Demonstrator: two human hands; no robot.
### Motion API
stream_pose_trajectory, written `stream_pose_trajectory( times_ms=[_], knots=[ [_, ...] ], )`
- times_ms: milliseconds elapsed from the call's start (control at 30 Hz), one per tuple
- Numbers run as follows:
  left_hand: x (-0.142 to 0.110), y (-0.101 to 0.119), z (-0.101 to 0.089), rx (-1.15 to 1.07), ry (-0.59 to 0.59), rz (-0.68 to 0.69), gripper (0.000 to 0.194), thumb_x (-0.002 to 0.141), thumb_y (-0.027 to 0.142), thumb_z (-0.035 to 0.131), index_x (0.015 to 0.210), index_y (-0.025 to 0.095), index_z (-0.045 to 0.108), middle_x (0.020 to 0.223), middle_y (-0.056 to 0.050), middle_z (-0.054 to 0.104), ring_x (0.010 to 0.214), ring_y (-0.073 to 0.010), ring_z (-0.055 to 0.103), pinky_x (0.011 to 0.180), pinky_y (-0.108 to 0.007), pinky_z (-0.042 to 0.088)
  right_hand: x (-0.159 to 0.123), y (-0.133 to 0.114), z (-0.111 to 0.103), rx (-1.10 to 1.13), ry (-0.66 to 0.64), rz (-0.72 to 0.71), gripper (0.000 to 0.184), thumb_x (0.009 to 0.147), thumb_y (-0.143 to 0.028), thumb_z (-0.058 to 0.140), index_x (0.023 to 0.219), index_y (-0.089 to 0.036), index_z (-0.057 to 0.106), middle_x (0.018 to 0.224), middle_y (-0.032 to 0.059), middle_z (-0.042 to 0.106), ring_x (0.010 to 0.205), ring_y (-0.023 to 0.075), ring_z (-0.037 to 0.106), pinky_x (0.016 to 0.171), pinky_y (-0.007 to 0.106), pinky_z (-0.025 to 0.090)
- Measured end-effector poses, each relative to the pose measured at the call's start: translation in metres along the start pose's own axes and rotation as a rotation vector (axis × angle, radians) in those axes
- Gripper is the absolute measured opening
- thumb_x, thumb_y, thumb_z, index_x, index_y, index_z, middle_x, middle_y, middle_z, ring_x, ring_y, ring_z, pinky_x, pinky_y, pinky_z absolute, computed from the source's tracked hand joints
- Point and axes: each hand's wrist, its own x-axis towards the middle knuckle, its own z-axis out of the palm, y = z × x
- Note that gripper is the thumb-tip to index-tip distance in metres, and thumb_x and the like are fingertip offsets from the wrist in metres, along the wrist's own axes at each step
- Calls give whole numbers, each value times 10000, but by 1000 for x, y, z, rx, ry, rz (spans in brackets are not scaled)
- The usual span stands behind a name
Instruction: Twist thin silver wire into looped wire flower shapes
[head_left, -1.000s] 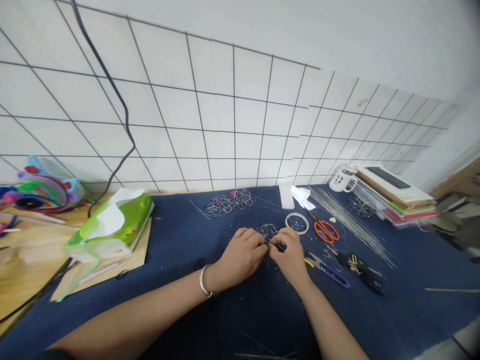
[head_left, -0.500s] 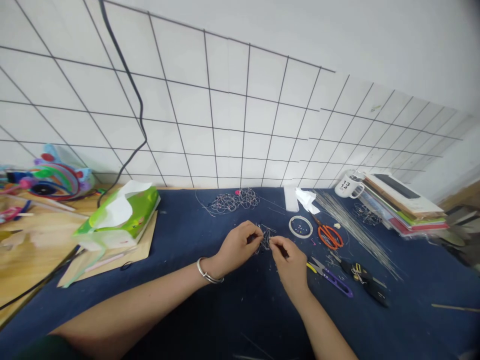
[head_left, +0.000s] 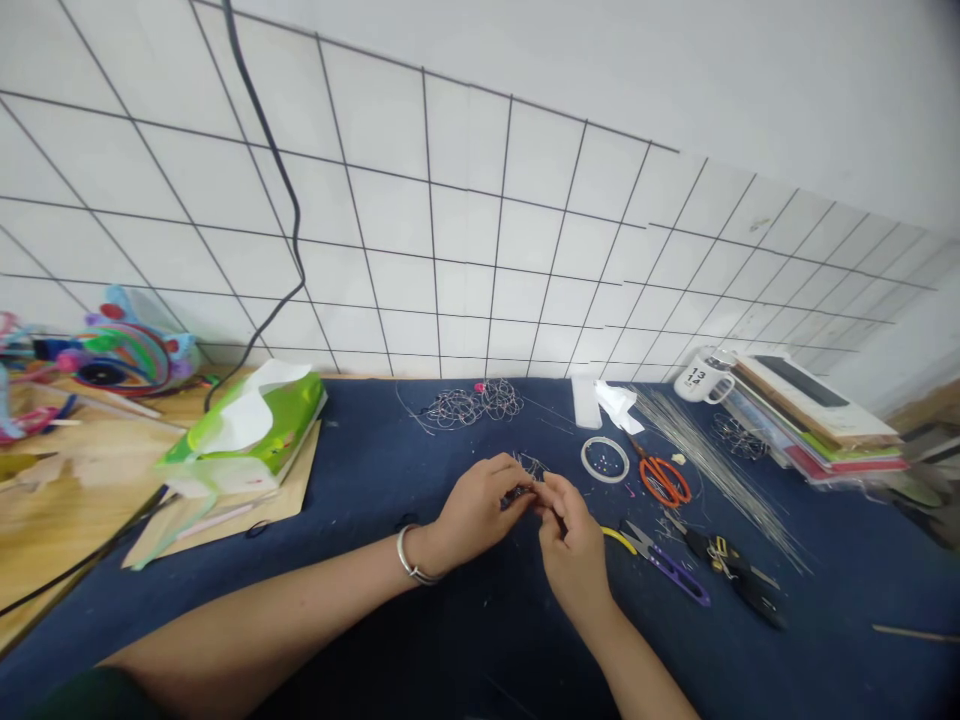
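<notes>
My left hand (head_left: 484,503), with a silver bangle on its wrist, is closed in a pinch over a small piece of bent thin wire (head_left: 529,464). My right hand (head_left: 571,530) meets it fingertip to fingertip, pinching at the same wire piece from the right. Most of the piece is hidden by the fingers; only some loops show just beyond them. Behind the hands lies a tangle of wire loops (head_left: 471,403) with a pink bead. Just right of my right hand are a yellow-handled tool (head_left: 619,540) and purple-handled snips (head_left: 675,574).
To the right lie a white ring (head_left: 604,460) around small beads, orange scissors (head_left: 664,482), black pliers (head_left: 739,575) and a bundle of straight wires (head_left: 720,470). A mug (head_left: 703,377) and stacked books (head_left: 817,410) stand behind. A green tissue pack (head_left: 247,430) sits left on the blue cloth (head_left: 360,480).
My hands have come together, so their fingertips now touch and cover more of the wire piece. The view has shifted slightly.
</notes>
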Motion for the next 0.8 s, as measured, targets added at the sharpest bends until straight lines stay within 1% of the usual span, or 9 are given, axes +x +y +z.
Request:
stream_pose_trajectory(
  times_ms=[167, 233, 300, 433, 533, 633, 700, 767, 800],
  knots=[
    [0, -8, -3, 242, -22, 152, 173, 833, 163, 447, 916, 175, 598, 848, -69, 594, 780, -175, 514, 712, -320, 345, 0, -6, -1, 29, -89, -19, 564, 695, -27, 395, 1230, -205, 417, 1201, 71, 546, 1101, 192, 534, 940, 384, 448],
    [0, -10, -4, 309, -37, 213, 183, 825, 144, 439, 914, 170, 597, 823, -71, 593, 765, -177, 513, 710, -328, 337, -2, -7, 0, -8, -118, -42, 592, 690, -26, 401, 1256, -201, 386, 1234, 75, 517, 1132, 195, 506, 962, 390, 430],
    [1, -11, -5, 349, -40, 233, 182, 804, 120, 443, 887, 164, 598, 800, -71, 590, 758, -178, 512, 708, -330, 336, -6, -6, 3, -90, -137, -76, 625, 688, -31, 414, 1290, -183, 346, 1269, 92, 480, 1167, 206, 469, 978, 401, 413],
    [3, -12, -4, 311, -3, 133, 148, 768, 105, 461, 799, 155, 596, 762, -58, 576, 715, -161, 508, 668, -303, 356, -15, -2, 16, -290, -141, -193, 722, 668, -46, 468, 1352, -138, 256, 1347, 133, 373, 1247, 254, 348, 1024, 451, 342],
    [6, -13, -6, 197, 9, 46, 122, 735, 98, 491, 762, 158, 594, 752, -44, 568, 685, -140, 504, 634, -270, 380, -19, -4, 21, -345, -141, -265, 753, 670, -49, 479, 1370, -121, 212, 1368, 143, 337, 1262, 265, 309, 1024, 462, 331],
    [11, -14, -13, 49, 39, -6, 110, 724, 85, 488, 736, 152, 575, 753, -36, 552, 666, -119, 500, 599, -235, 402, -17, -9, 15, -311, -104, -327, 635, 719, -80, 474, 1327, -154, 305, 1286, 123, 440, 1198, 250, 390, 986, 450, 366],
    [14, -14, -19, -32, 27, 47, 116, 711, 67, 484, 733, 147, 564, 766, -35, 547, 677, -113, 504, 608, -227, 418, -12, -12, 7, -265, -16, -312, 452, 767, -129, 471, 1214, -196, 444, 1153, 95, 539, 1094, 231, 477, 938, 431, 400],
    [16, -14, -25, -91, -17, 143, 140, 687, 43, 485, 742, 143, 566, 789, -39, 551, 715, -116, 515, 638, -229, 434, -4, -11, -2, -214, 126, -170, 296, 790, -193, 493, 1084, -207, 526, 1041, 79, 579, 975, 218, 534, 862, 404, 442],
    [16, -13, -28, -112, -38, 179, 155, 682, 34, 482, 749, 143, 569, 796, -42, 555, 733, -119, 520, 649, -231, 439, 0, -9, -6, -184, 184, -63, 282, 792, -231, 510, 1072, -205, 526, 1016, 77, 580, 916, 211, 550, 811, 387, 463]
  ],
)
